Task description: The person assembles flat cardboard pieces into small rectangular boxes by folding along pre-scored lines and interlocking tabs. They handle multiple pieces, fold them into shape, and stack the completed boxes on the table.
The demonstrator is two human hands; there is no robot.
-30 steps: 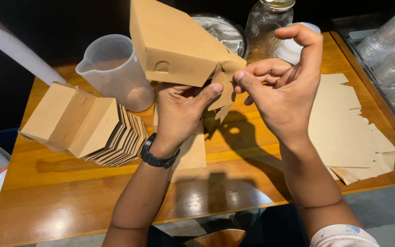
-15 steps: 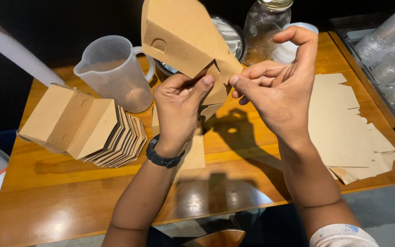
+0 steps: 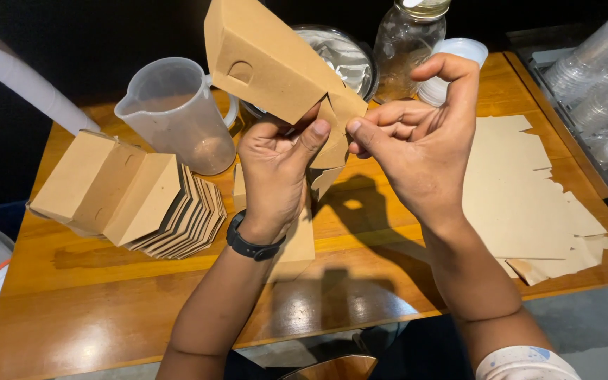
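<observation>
Wooden counter (image 3: 79, 309) carries one clear jug (image 3: 177, 116), one glass jar (image 3: 406, 42), one nested row of folded boxes (image 3: 135, 197) and one pile of flat blanks (image 3: 522, 190). Left hand (image 3: 276, 169) and right hand (image 3: 416, 141) each pinch one brown carton (image 3: 269, 60), raised higher than before. Its lower flaps are hidden behind the fingers.

Single head-worn view, looking steeply down and forward from the person's own eye level.

Close range: both forearms rise from the bottom edge; left hand (image 3: 276, 169) and right hand (image 3: 416, 144) fill the centre, above the glossy orange-brown wooden table (image 3: 93, 309). The table's far edge meets darkness at top; floor shows along the bottom. No second view.
</observation>
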